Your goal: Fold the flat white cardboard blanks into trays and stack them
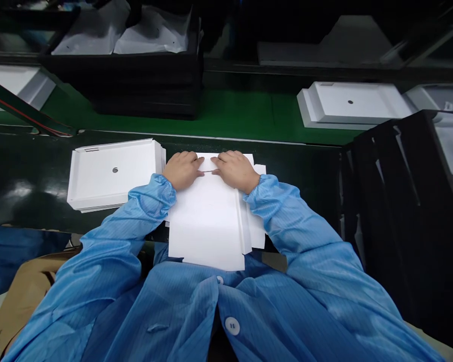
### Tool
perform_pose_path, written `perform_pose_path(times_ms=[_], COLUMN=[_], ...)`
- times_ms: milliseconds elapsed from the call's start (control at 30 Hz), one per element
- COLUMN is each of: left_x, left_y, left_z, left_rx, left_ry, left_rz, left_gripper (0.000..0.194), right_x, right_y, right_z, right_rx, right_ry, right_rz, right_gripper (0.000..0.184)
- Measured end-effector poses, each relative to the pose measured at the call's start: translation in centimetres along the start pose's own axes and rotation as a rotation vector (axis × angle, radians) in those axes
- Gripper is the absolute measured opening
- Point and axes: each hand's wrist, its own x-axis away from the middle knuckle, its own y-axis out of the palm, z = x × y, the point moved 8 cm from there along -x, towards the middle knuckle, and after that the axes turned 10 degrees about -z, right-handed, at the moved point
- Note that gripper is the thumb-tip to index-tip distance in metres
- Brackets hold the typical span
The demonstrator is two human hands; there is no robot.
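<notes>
A white cardboard box blank (207, 216) lies before me, partly unfolded, with flaps along its right side and its near edge reaching over the table edge toward my body. My left hand (183, 170) grips its far flap at the left, fingers bent over it and thumb pointing inward. Mirroring it, my right hand (236, 170) holds the same flap on the right, its fingers curled. Between the two thumbs a dark slit shows along the fold line. The fingertips are partly hidden.
Left of the blank sits a folded white box tray (136, 161) with a round hole. Black bins stand at the right (392, 201) and at the back (147, 80). More white trays (362, 103) rest on the green belt (241, 110) beyond the dark table (302, 166).
</notes>
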Motion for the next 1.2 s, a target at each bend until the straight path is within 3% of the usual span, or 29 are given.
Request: perform_pose_path(times_ms=[233,400,567,967,1200], left_x=[0.0,0.3,0.7,1.5,1.3], left_y=[-0.1,-0.7,-1.3,0.0,0.5], left_z=[1.0,1.0,0.7,1.0,1.7], left_rx=[-0.060,-0.016,-0.018,-0.055,-0.065], left_ry=[0.070,0.066,0.067,0.186,0.264], left_rz=[0.061,0.080,0.146,0.086,0.037], left_gripper=[0.041,0.034,0.039,0.046,0.047], right_x=[-0.3,0.5,1.1,3.1,3.6], right_y=[-0.3,-1.1,-1.6,-1.6,-1.5], right_z=[-0.8,-0.4,0.1,0.4,-0.4], right_rx=[0.048,-0.023,-0.031,0.051,0.071], right_ry=[-0.014,0.055,0.115,0.147,0.062], right_rz=[-0.042,-0.064,-0.097,-0.147,-0.110], right_gripper=[0.042,0.039,0.037,0.043,0.039])
